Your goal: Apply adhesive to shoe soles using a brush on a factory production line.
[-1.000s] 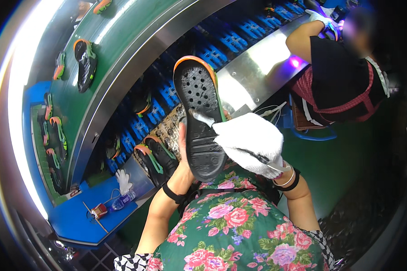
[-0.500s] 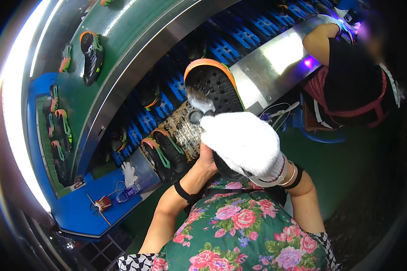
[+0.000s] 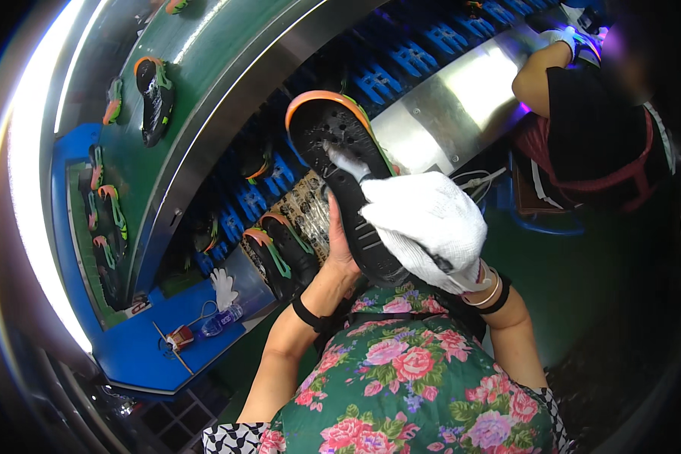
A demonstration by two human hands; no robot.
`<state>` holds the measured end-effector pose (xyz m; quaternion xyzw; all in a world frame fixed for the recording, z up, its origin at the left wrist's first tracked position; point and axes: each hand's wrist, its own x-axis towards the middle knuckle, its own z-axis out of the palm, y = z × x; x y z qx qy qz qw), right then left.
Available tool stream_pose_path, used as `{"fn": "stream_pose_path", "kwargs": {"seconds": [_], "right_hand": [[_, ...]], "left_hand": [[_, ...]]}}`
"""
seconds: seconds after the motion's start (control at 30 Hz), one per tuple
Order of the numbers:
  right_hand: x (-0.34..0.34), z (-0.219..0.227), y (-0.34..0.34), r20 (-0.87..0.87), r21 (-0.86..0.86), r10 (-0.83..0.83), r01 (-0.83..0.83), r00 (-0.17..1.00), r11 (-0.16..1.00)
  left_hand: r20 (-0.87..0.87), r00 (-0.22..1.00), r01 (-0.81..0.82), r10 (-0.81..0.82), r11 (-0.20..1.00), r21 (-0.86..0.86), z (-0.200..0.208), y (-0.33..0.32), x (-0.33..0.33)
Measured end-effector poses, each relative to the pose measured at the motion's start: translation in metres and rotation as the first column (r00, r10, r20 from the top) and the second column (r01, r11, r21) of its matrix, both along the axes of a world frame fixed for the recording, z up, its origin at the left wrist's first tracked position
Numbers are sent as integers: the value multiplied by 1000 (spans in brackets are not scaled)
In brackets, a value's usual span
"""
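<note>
A black shoe sole with an orange rim at its toe and a green side edge stands tilted in front of me. My left hand is bare and grips it by its left side, thumb along the edge and the other fingers hidden behind. Over the sole, my right hand in a white knit glove is closed on a brush. The pale, wet bristles touch the sole's face near the holes in its front half; the glove hides the handle. Wet streaks shine around the bristles.
Two black shoes with orange and green trim stand left on a metal ledge. Beyond it, a line of blue racks runs past. A green belt carries more soles. A blue table holds a glove and bottle. Another person sits right.
The brush has moved from the sole's left edge, beside a small round dark thing, onto its face. The sole has shifted slightly left and up, and my left thumb now shows along its edge.
</note>
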<state>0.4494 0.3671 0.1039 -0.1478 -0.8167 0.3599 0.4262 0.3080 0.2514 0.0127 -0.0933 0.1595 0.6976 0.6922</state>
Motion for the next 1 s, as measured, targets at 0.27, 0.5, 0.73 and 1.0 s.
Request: {"fn": "stream_pose_path", "kwargs": {"seconds": [0.27,0.5,0.73,1.0], "right_hand": [[-3,-6,-5,-149,-173,108,-133,983,976],[-8,-16,-25,-134,-30,97,-102,986,994],[1,-20,-21,-75,-47,79,-83,994,995],[6,-24,-17,-140,-169,163,-186,977,968]], "left_hand": [[-454,886,-14,-94,973,-229,2,-6,-12],[-177,984,67,-25,969,239,7,17,-12],[-127,990,-50,57,997,55,13,19,-17],[69,993,-105,95,981,163,28,25,-18]]}}
